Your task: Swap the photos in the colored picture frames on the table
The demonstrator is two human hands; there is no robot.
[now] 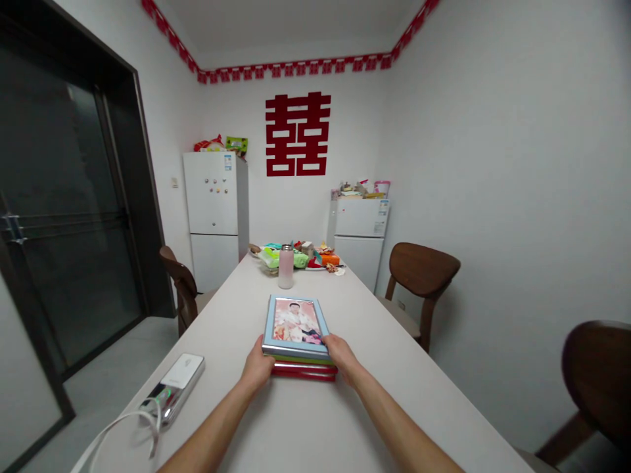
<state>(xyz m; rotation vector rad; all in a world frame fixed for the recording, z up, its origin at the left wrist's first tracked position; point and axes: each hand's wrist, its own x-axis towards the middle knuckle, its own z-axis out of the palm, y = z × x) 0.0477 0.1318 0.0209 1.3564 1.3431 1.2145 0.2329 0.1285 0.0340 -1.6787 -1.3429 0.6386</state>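
Note:
A stack of picture frames lies on the white table (305, 420) in front of me. On top is a light blue picture frame (296, 322) with a photo of a person. A green edge (303, 359) shows just under it, and red frames (304, 371) are at the bottom, set slightly to the right. My left hand (259, 366) is closed on the near left corner of the stack. At the right side, my right hand (341, 358) grips it with the thumb over the blue border. The fingers under and behind the frames are hidden.
A pink bottle (286, 267) stands beyond the frames, before a pile of packets (305, 256). At the left edge lies a power bank (177, 384) with a white cable (142, 414). Wooden chairs (424, 263) flank the table; two white fridges (211, 197) stand behind.

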